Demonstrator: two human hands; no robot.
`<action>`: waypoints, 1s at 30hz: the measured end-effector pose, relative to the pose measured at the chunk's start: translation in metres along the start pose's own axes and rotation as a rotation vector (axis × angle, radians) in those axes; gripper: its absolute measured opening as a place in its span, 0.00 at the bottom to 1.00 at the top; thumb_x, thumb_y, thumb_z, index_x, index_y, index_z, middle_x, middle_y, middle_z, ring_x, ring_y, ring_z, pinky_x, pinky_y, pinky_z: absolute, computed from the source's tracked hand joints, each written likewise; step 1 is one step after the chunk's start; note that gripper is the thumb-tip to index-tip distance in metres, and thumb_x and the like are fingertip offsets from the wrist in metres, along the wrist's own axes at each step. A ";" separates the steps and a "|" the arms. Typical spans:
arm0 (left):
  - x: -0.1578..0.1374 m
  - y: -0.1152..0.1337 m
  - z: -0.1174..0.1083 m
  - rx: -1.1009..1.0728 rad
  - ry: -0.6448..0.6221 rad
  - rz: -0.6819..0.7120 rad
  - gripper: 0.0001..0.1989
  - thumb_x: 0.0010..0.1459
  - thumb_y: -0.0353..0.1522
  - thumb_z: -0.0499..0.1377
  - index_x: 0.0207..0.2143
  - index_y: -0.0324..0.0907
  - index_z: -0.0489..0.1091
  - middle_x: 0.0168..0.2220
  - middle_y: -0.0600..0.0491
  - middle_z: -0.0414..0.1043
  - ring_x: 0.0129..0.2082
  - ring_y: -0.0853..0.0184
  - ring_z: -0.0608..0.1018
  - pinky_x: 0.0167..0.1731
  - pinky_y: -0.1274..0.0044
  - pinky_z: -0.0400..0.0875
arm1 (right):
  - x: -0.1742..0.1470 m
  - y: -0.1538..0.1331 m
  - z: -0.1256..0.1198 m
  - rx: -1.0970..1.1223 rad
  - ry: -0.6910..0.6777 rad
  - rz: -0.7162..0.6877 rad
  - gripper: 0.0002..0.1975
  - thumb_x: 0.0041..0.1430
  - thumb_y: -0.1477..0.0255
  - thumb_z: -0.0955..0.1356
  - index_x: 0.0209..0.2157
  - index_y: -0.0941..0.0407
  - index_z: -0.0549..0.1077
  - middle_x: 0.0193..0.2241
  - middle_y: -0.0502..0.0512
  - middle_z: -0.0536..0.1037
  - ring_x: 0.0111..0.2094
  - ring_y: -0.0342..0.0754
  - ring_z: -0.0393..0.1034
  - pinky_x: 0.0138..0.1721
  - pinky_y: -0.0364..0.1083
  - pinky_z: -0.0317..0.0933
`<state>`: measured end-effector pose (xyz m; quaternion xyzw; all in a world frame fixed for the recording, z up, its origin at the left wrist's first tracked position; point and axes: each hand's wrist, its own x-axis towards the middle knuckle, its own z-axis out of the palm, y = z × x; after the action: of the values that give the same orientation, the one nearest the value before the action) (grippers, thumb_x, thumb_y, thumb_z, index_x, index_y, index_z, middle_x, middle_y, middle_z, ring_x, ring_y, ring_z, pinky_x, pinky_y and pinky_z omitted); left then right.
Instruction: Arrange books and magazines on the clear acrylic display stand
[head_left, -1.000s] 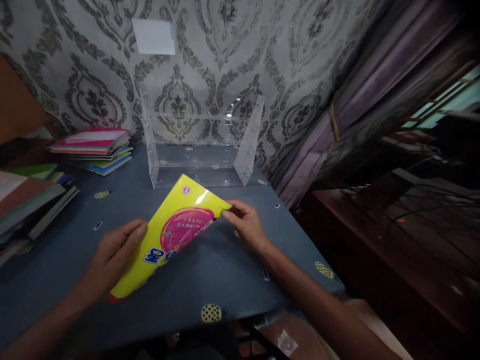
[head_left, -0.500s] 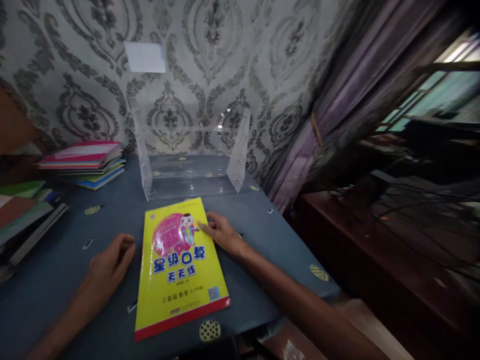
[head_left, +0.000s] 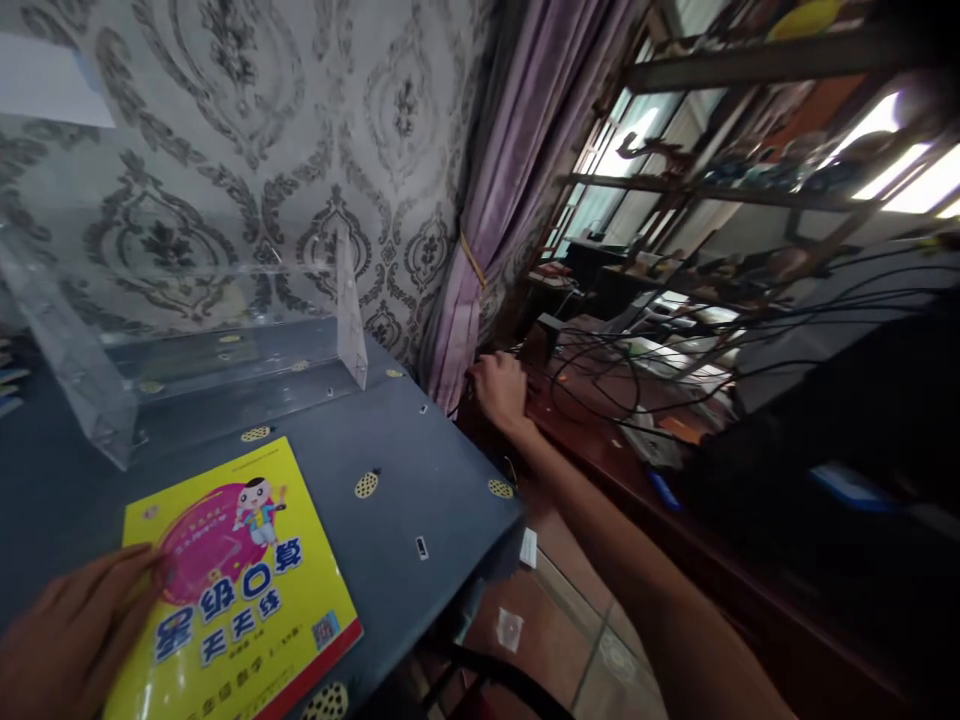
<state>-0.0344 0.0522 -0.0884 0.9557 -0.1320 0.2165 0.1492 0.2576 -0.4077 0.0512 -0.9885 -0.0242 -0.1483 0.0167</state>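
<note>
A yellow workbook point(head_left: 247, 590) with a cartoon child and a pink shape on its cover lies flat on the desk. My left hand point(head_left: 82, 625) rests over its left side, fingers stretched out across the cover. Far to the right, my right hand point(head_left: 501, 388) reaches past the desk to the edge of a dark red-brown cabinet point(head_left: 570, 420), beside the curtain. Its fingers are curled, and their tips are hidden, so anything they hold cannot be made out.
A clear acrylic stand point(head_left: 352, 320) stands behind the workbook. The purple curtain point(head_left: 480, 220) hangs at the desk's far right corner. Black cables point(head_left: 637, 370) tangle over the cabinet, below wooden shelves point(head_left: 720, 190). A gap with tiled floor point(head_left: 559, 600) separates desk and cabinet.
The view has swung right. My right hand has left the workbook's right edge and gone over to the cabinet. My left hand has moved from the desk onto the workbook.
</note>
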 end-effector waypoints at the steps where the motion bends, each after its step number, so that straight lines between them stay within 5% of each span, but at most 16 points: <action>1: 0.001 0.003 0.000 0.025 0.042 -0.046 0.37 0.60 0.36 0.51 0.62 0.87 0.42 0.54 0.80 0.73 0.50 0.50 0.78 0.43 0.52 0.74 | 0.011 0.018 0.002 -0.044 0.014 0.045 0.23 0.70 0.73 0.57 0.63 0.63 0.62 0.63 0.77 0.62 0.62 0.65 0.57 0.56 0.59 0.55; 6: 0.008 0.023 -0.005 0.108 0.131 -0.145 0.33 0.63 0.39 0.49 0.65 0.82 0.43 0.46 0.60 0.80 0.46 0.50 0.79 0.39 0.57 0.77 | 0.038 0.067 0.024 -0.175 -0.093 0.085 0.20 0.68 0.73 0.60 0.59 0.59 0.69 0.53 0.74 0.71 0.54 0.61 0.67 0.49 0.55 0.61; 9: 0.009 0.028 -0.009 0.122 0.112 -0.156 0.32 0.64 0.39 0.50 0.65 0.80 0.46 0.46 0.59 0.79 0.47 0.53 0.80 0.41 0.60 0.77 | 0.042 0.079 0.036 -0.212 -0.110 0.072 0.19 0.68 0.75 0.59 0.56 0.57 0.72 0.52 0.73 0.71 0.53 0.59 0.68 0.46 0.51 0.62; 16: 0.001 0.022 -0.008 0.129 0.064 -0.179 0.15 0.64 0.38 0.50 0.51 0.59 0.70 0.50 0.53 0.78 0.51 0.54 0.78 0.44 0.63 0.76 | 0.046 0.086 0.046 -0.208 -0.028 0.018 0.22 0.69 0.76 0.56 0.58 0.56 0.71 0.53 0.69 0.73 0.53 0.58 0.67 0.50 0.54 0.60; 24: 0.007 0.029 -0.012 0.237 0.011 -0.205 0.18 0.66 0.40 0.47 0.48 0.50 0.74 0.49 0.50 0.78 0.49 0.57 0.78 0.45 0.67 0.75 | 0.042 0.065 0.052 -0.031 0.191 -0.082 0.21 0.65 0.81 0.58 0.55 0.59 0.73 0.60 0.71 0.69 0.64 0.63 0.57 0.60 0.66 0.51; 30: 0.005 0.024 -0.010 0.184 0.033 -0.165 0.17 0.66 0.40 0.48 0.50 0.51 0.72 0.51 0.49 0.77 0.51 0.56 0.77 0.46 0.66 0.74 | -0.006 -0.014 0.041 0.205 0.202 -0.462 0.19 0.67 0.77 0.58 0.53 0.55 0.74 0.55 0.62 0.76 0.58 0.53 0.67 0.59 0.57 0.61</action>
<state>-0.0411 0.0326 -0.0718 0.9693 -0.0298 0.2305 0.0801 0.2633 -0.3924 0.0110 -0.9302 -0.2621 -0.2426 0.0847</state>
